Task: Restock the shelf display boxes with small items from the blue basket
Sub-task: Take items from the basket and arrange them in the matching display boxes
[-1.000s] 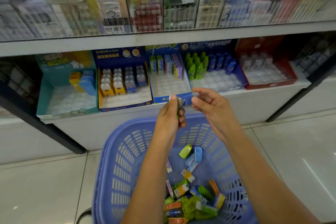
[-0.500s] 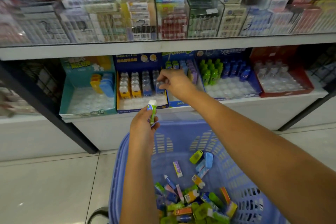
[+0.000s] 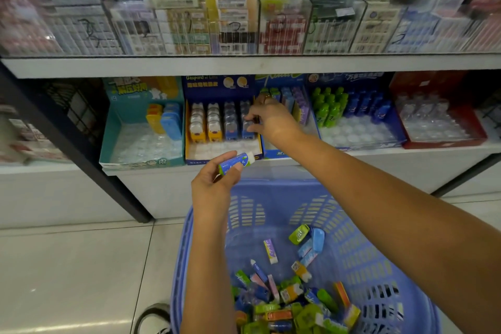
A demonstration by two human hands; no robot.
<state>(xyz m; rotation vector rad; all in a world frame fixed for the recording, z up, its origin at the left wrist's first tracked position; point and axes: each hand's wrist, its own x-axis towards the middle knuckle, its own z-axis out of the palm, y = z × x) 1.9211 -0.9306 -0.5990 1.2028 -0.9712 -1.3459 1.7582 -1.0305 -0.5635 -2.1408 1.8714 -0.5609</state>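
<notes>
On the lower white shelf [image 3: 271, 66], at the left end, stands a teal cardboard display box [image 3: 113, 144] with a clear plastic tray, holding only a few yellow and blue cases at its back. Next to it sits a dark blue and yellow cardboard display box [image 3: 189, 154] printed "Gaspard", with four rows of small capsule-topped items: two yellow rows, then two blue.

The left hand [image 3: 214, 184] hovers in front of this box, above the basket's far rim. Its thumb and curled fingers pinch a small green, blue and white tube-shaped item [image 3: 235, 162], which lies tilted with its white cap pointing up and right.

The right hand [image 3: 272, 119] reaches into the shelf at the right edge of the Gaspard box. Its fingers are bent and bunched, the tips touching the blue items of the rightmost row [image 3: 247, 123]; whether it pinches one cannot be told. The two hands are apart, the right higher and deeper.

Further right come a blue cardboard box of flat pastel erasers [image 3: 292, 102], partly hidden by the right hand, a blue box with green and blue bottle-shaped items [image 3: 352, 108], and a red box with a clear tray [image 3: 439, 122].

Below, on the pale tiled floor [image 3: 67, 266], stands the blue slotted plastic basket [image 3: 360, 247], with a loose heap of small coloured items [image 3: 287, 295] at its near end.
</notes>
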